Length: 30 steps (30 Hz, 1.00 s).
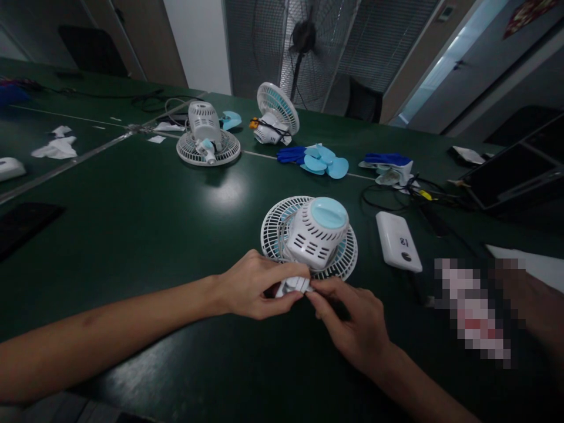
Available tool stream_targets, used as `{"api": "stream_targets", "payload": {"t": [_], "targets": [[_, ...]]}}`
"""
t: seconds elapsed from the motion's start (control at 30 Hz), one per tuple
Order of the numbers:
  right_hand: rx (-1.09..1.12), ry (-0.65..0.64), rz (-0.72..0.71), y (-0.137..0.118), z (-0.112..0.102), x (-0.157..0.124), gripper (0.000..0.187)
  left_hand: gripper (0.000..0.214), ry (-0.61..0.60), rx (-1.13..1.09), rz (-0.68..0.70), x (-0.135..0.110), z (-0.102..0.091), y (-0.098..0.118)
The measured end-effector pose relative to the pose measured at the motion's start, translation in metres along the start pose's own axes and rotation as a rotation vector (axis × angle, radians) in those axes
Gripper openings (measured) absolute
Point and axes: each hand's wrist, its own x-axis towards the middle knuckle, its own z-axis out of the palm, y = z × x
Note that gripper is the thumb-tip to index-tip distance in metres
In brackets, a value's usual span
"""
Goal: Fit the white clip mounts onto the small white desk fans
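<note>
A small white plastic part (294, 285) is held just in front of a white fan head. My left hand (258, 286) has it pinched between thumb and fingers. From the other side, the closed fingertips of my right hand (352, 311) meet its right end; whether they grip that same part or something smaller is hidden. Just beyond my hands, the fan head lies grille-down on the table, its slatted motor housing (314, 235) upward with a light blue cap (328, 212). Its round white grille (275, 226) spreads beneath, and light blue blades show through.
Two more white fans (205, 120) (275, 111) stand farther back. Light blue fan blades (325, 161) and blue-and-white gloves (388, 167) lie midway. A white power bank (399, 241) is to the right, near another person's arm (535, 305). Black cables (392, 197) and crumpled tissues (57, 147) lie about.
</note>
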Motion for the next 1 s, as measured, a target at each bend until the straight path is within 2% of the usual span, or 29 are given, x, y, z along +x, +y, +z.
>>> {"api": "stream_targets", "payload": {"t": [0.13,0.27,0.37,0.43,0.5,0.57,0.63,0.77,0.9,1.0], "targets": [[0.212,-0.073,0.213,-0.005,0.0,0.003,0.023,0.031,0.006,0.017,-0.002,0.001,0.0,0.001],[0.635,-0.207,0.592,-0.008,0.002,0.005,0.04,0.029,-0.007,0.015,-0.005,0.001,-0.001,0.002],[1.008,-0.274,0.843,-0.007,0.005,0.006,0.039,0.032,-0.017,0.015,-0.004,0.0,-0.002,0.002],[1.189,-0.279,0.931,-0.007,0.007,0.006,0.035,0.033,-0.027,0.012,-0.008,0.0,-0.002,0.001],[1.268,-0.282,0.976,-0.006,0.007,0.006,0.033,0.034,-0.039,0.011,-0.013,-0.001,-0.002,0.002],[1.231,-0.292,0.969,-0.005,0.008,0.006,0.035,0.034,-0.036,0.035,-0.022,0.0,-0.001,0.004],[1.041,-0.27,0.888,-0.002,0.009,0.005,0.042,0.034,-0.04,0.082,-0.05,0.002,-0.001,0.007],[0.494,-0.156,0.554,0.004,0.009,-0.001,0.048,0.032,-0.07,0.148,-0.175,0.003,-0.006,0.019],[0.279,-0.067,0.303,0.005,0.008,-0.004,0.043,0.031,-0.032,0.151,-0.264,-0.009,-0.027,0.025],[0.211,-0.03,0.175,0.001,0.007,-0.003,0.04,0.034,0.01,0.208,-0.316,-0.036,-0.053,0.027]]}}
